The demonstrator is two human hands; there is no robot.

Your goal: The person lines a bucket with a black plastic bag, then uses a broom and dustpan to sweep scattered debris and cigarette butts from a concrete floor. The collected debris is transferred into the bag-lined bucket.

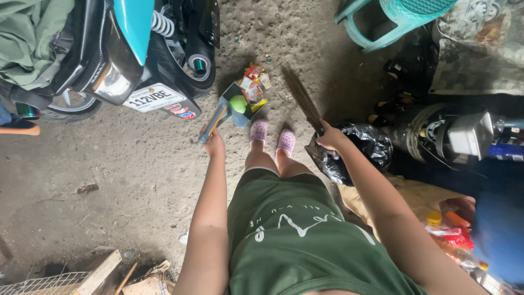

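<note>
My left hand grips the handle of a dustpan that rests on the dirt floor ahead of my feet. The pan holds colourful wrappers and a green round thing. My right hand is closed on a dark stick broom, whose bristles point away toward the floor beyond the pan. Below me I see my pink clogs and green clothing.
A teal motorbike with a plate stands at the upper left. A black rubbish bag lies by my right hand, a teal plastic chair beyond. Clutter and machine parts fill the right; wood scraps lie lower left.
</note>
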